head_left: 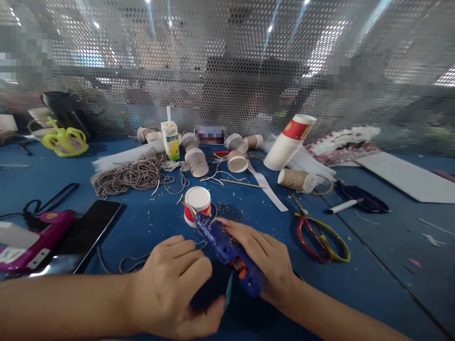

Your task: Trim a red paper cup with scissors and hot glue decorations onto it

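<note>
Glue gun, blue, lower centre of the frame, gripped along its body by the right hand; nozzle at the side of an upturned red-and-white paper cup. Left hand just beside it, fingers curled inward, thumb near a thin teal piece; whether it pinches that piece cannot be told. Open blue table at lower right, beyond the scissors. Left side crowded: phone, pink tool cut off by the frame edge. String pile, cup stack and drink carton stand along the far edge before a perforated screen. Rear of the gun hidden under the palm.
</note>
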Demonstrator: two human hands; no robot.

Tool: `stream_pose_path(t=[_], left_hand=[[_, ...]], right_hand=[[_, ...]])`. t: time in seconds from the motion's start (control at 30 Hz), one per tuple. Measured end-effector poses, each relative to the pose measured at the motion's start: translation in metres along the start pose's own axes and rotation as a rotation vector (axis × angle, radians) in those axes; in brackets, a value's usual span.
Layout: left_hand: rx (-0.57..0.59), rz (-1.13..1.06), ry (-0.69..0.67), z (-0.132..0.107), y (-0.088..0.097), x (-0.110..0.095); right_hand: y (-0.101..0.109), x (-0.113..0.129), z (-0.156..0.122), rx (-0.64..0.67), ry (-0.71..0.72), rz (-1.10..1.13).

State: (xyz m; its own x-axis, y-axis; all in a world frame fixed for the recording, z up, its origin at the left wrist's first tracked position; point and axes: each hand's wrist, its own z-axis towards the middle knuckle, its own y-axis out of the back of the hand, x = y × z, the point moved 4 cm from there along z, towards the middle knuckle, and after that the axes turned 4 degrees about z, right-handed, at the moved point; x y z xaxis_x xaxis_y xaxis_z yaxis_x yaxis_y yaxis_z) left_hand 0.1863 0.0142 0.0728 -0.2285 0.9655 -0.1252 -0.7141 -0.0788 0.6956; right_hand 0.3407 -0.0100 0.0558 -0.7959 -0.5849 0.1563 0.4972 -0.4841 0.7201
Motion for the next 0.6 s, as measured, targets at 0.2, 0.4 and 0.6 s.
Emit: stream_pose_path(t=[0.2, 0.4, 0.6], left_hand=[[-0.002, -0.054, -0.039, -0.006, -0.007, 0.002], [-0.002, -0.142, -0.054, -0.009, -0.014, 0.005], [0.023, -0.307, -0.077, -0.005, -0.014, 0.006]], right_hand=[[-0.001, 0.008, 0.002, 0.055, 0.076, -0.208], [-0.001, 0.013, 0.003, 0.094, 0.117, -0.271], [-0.002, 0.012, 0.001, 0.115, 0.129, -0.23]])
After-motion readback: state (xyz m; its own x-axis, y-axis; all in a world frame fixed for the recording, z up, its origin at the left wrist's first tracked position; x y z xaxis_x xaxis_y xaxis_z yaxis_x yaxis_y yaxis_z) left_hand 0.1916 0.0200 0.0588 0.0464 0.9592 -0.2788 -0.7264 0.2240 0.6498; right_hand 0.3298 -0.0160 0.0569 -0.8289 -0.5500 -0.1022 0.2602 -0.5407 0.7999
